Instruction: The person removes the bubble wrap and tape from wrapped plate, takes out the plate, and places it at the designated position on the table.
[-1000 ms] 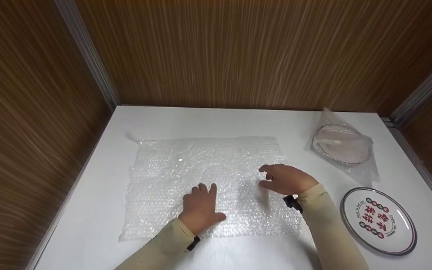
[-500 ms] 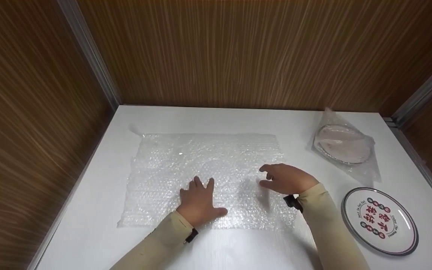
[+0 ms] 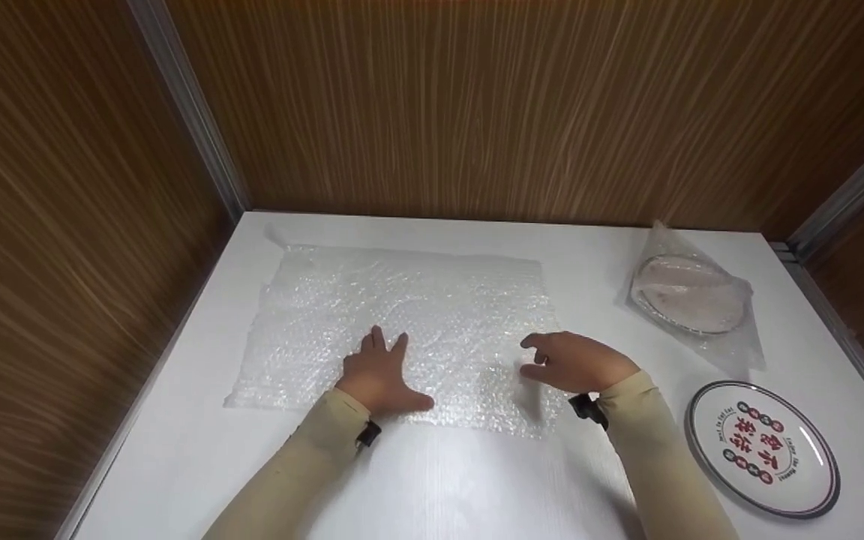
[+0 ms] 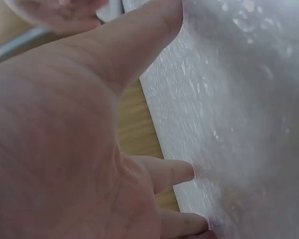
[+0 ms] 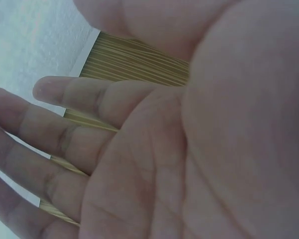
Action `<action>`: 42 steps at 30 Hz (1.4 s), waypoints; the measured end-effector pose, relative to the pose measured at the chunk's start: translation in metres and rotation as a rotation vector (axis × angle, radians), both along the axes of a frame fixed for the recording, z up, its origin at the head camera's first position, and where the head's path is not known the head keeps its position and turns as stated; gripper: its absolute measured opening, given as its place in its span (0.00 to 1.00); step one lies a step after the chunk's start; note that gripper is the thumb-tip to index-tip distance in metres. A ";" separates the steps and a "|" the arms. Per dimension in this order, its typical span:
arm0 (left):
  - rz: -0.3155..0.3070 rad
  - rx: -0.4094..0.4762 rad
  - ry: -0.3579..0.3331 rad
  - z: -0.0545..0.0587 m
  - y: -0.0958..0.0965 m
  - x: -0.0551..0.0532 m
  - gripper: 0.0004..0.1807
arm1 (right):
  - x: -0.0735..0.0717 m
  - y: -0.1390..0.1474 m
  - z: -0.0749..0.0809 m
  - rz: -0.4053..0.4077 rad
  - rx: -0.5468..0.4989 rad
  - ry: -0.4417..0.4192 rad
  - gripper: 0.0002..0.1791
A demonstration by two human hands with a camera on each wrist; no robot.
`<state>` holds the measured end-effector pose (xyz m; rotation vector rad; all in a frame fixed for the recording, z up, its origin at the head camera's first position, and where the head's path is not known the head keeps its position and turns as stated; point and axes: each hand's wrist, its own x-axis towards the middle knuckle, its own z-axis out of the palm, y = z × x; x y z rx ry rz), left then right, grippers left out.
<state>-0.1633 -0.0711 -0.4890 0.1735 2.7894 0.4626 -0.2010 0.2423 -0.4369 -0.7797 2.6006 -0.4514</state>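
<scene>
A clear, rectangular sheet of bubble wrap [image 3: 469, 315] lies flat on the white tabletop [image 3: 432, 487]. The left hand [image 3: 378, 379] rests on it, fingers spread, grasping nothing; the right hand [image 3: 578, 360], loosely bent and equally free, is over its right side. 1 beige sleeve [image 3: 661, 457] comes between sheet and white, dark-rimmed round plate with red characters [image 3: 762, 450]. Behind that lies 1 pale round object in translucent wrapping [image 3: 691, 294], near the brown wood-grain back panel [image 3: 432, 112].
</scene>
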 end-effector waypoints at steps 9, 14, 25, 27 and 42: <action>0.048 0.073 -0.026 -0.006 -0.023 -0.027 0.65 | -0.005 -0.003 -0.001 0.000 0.001 -0.009 0.26; 0.077 0.114 -0.028 -0.010 -0.040 -0.035 0.65 | -0.006 -0.006 -0.001 0.005 -0.003 -0.008 0.26; 0.028 0.084 -0.069 -0.014 -0.058 -0.047 0.77 | -0.009 -0.007 0.000 -0.004 0.015 -0.001 0.27; 0.030 0.093 -0.065 -0.015 -0.061 -0.050 0.77 | -0.009 -0.006 0.001 -0.003 0.011 0.008 0.27; 0.029 0.030 -0.020 -0.009 -0.060 -0.049 0.53 | 0.003 -0.006 0.004 -0.011 0.040 0.035 0.27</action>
